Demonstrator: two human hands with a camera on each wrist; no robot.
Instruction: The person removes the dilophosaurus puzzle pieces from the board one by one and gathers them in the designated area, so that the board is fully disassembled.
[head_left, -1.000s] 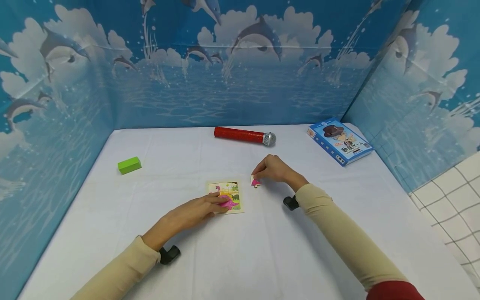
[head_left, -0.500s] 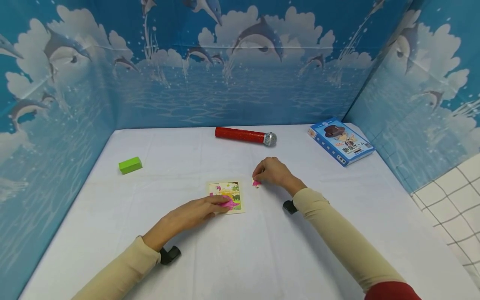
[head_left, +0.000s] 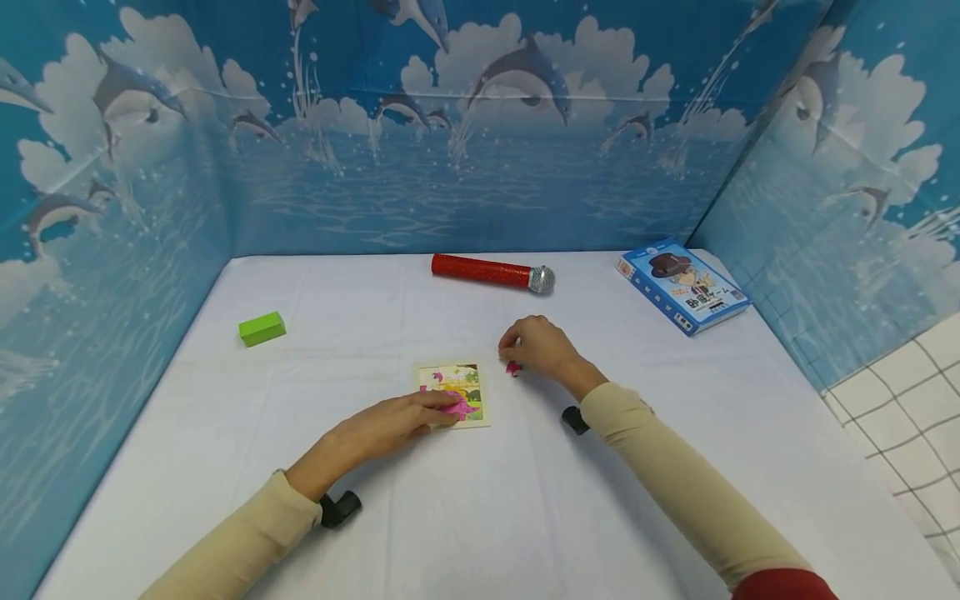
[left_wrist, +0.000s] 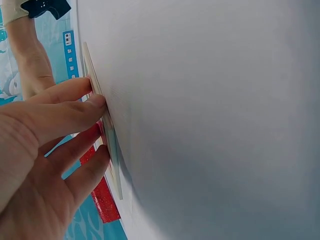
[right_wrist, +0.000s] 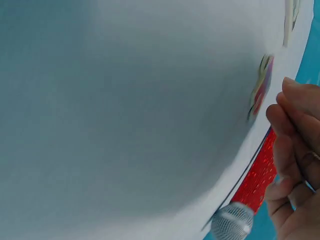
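Observation:
A small jigsaw puzzle board [head_left: 471, 377] with a pink and yellow picture in a pale frame lies on the white cloth. My left hand [head_left: 401, 423] rests on its left part, fingers extended over the picture; in the left wrist view the thumb lies at the board's near edge. To the right of the board is a loose puzzle piece [head_left: 513, 368] with a pink print. My right hand [head_left: 542, 343] is just above and beyond this piece. In the right wrist view its loosely bent fingertips [right_wrist: 290, 86] stand apart from the puzzle piece [right_wrist: 261, 89], holding nothing.
A red microphone [head_left: 483, 269] with a silver head lies behind the hands. At the back right is a blue game box [head_left: 682, 283]. A green block [head_left: 262, 329] sits at the left. Dolphin-printed curtains [head_left: 465, 183] enclose the table's back and sides.
My right hand has shifted slightly, and its fingertips have come off the loose puzzle piece, which stays near the same spot. My left hand remains on the board.

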